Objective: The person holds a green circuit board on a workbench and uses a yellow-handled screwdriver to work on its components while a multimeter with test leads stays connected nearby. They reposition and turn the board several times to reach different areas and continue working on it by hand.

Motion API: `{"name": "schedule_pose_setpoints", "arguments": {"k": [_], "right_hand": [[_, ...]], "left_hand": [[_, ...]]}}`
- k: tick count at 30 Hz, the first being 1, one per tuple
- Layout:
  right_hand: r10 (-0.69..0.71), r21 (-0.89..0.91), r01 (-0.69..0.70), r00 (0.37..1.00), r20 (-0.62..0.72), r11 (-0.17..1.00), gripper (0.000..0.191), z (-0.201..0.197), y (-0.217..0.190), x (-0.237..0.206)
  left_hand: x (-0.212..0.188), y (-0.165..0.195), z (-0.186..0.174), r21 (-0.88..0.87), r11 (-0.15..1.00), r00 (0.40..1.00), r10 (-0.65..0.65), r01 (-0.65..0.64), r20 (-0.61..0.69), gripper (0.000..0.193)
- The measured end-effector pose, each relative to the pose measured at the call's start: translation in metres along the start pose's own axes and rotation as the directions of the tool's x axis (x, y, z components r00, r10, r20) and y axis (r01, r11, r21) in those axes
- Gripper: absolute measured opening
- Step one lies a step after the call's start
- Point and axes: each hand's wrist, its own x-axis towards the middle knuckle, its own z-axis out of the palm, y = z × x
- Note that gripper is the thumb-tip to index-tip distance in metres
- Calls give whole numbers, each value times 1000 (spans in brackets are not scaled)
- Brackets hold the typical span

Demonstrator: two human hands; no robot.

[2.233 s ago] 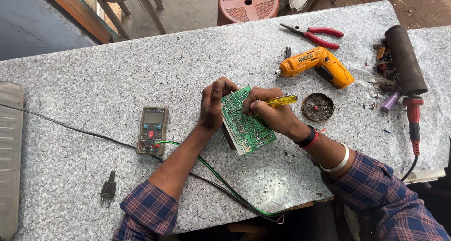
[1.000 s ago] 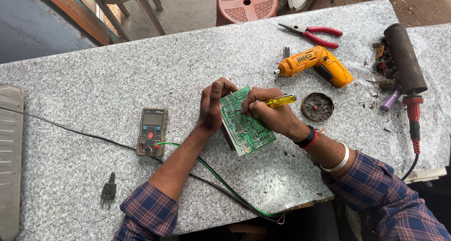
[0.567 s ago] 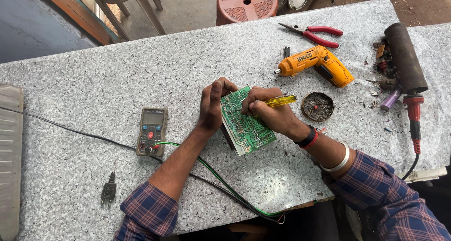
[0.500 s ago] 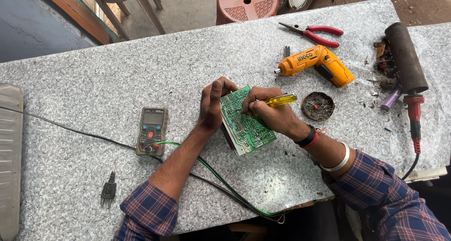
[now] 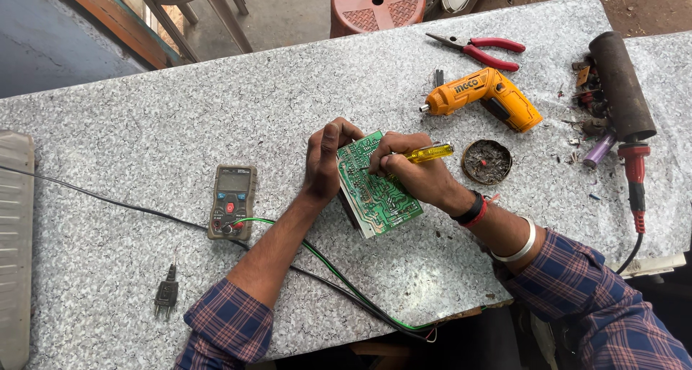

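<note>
From the head camera we see our left hand (image 5: 322, 161) closed on the edge of the green circuit board (image 5: 376, 186), propping it tilted on the worktop (image 5: 180, 125). Our right hand (image 5: 411, 172) grips a yellow-handled screwdriver (image 5: 427, 153), its tip down against the board.

Views: 1, the head camera; there is no 2nd view, so no part of the scene is shared between views.
Position: above the near edge of the grey speckled table (image 5: 180, 125), over the person's own forearms.
Direction: steeply down and forward; the far table edge, a strip of floor and a red stool (image 5: 377, 1) lie along the top.
Tilt: slightly rolled, the table edges run slantwise across the frame.
Nearness: about arm's reach; the left hand (image 5: 324, 161) and right hand (image 5: 411, 172) sit near the centre, the sleeves cut off at the bottom.
Span: nearly the whole tabletop, from a pale tray (image 5: 14, 247) at the left edge to a dark cylinder (image 5: 621, 85) at the right.
</note>
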Motion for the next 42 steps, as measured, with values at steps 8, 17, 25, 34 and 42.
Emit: {"name": "schedule_pose_setpoints", "arguments": {"k": [8, 17, 25, 34, 42], "right_hand": [[-4, 16, 4, 1000, -7, 1000, 22, 3, -1, -2], [-10, -13, 10, 1000, -6, 1000, 21, 3, -2, 0], [-2, -4, 2, 1000, -11, 1000, 22, 4, 0, 0], [-19, -15, 19, 1000, -7, 1000, 21, 3, 2, 2], [5, -10, -5, 1000, -13, 1000, 22, 2, 0, 2]], "left_hand": [[-2, -1, -1, -1, 1000, 1000, 5, -5, 4, 79], [-2, -2, -3, -36, 999, 1000, 7, -7, 12, 76], [-1, -4, -4, -37, 999, 1000, 6, -6, 11, 75], [0, -4, -4, -29, 1000, 1000, 1, -1, 7, 76], [1, -6, -4, -34, 999, 1000, 14, -13, 12, 76]]}}
